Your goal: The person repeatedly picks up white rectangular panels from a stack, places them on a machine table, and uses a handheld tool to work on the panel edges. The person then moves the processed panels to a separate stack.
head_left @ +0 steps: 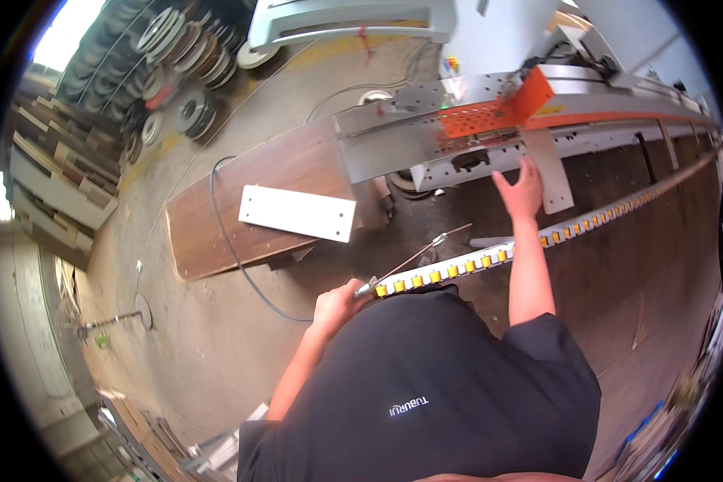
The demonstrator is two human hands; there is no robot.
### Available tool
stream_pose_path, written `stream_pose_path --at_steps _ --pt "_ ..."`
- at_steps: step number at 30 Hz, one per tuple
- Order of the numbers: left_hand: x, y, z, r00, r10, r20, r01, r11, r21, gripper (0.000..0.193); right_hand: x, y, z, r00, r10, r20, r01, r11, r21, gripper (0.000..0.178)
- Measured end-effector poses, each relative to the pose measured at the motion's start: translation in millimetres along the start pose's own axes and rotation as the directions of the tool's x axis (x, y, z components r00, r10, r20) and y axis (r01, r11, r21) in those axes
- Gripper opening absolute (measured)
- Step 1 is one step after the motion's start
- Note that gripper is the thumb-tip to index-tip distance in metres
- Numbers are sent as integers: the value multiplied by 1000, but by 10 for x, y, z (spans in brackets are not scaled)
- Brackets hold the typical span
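My left hand (337, 307) is closed round the handle of an air blow gun (367, 287) with a long thin nozzle pointing up and right. A dark hose (231, 257) loops toward that hand. My right hand (524, 194) holds nothing, its thumb and fingers spread, just left of a pale narrow panel (549, 173). That panel sticks out from under the orange guard (490, 119) of a long machine. A white panel (297, 212) with corner holes lies on a brown board (273, 169) at the left.
A rail with yellow rollers (451, 271) runs right in front of my body, under my right forearm. Stacked round discs (186, 48) stand far left, above piled boards (60, 161). A cable (369, 86) lies on the floor behind the machine.
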State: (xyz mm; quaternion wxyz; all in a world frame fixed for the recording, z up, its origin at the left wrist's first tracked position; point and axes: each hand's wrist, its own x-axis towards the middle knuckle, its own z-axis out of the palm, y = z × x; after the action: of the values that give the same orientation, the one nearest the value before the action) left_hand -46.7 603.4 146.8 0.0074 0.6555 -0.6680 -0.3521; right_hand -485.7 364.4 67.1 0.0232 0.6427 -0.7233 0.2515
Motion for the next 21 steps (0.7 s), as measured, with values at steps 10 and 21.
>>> stream_pose_path --at_steps 10,21 --pt "-707 -512 -424 979 -184 -89 168 972 -162 36 -1234 -3441 799 670 -625 401 464 774 430 108" --pt "-1160 -2119 -771 742 -563 -363 577 813 -81 43 -1201 -2807 246 795 -543 270 459 830 318 75"
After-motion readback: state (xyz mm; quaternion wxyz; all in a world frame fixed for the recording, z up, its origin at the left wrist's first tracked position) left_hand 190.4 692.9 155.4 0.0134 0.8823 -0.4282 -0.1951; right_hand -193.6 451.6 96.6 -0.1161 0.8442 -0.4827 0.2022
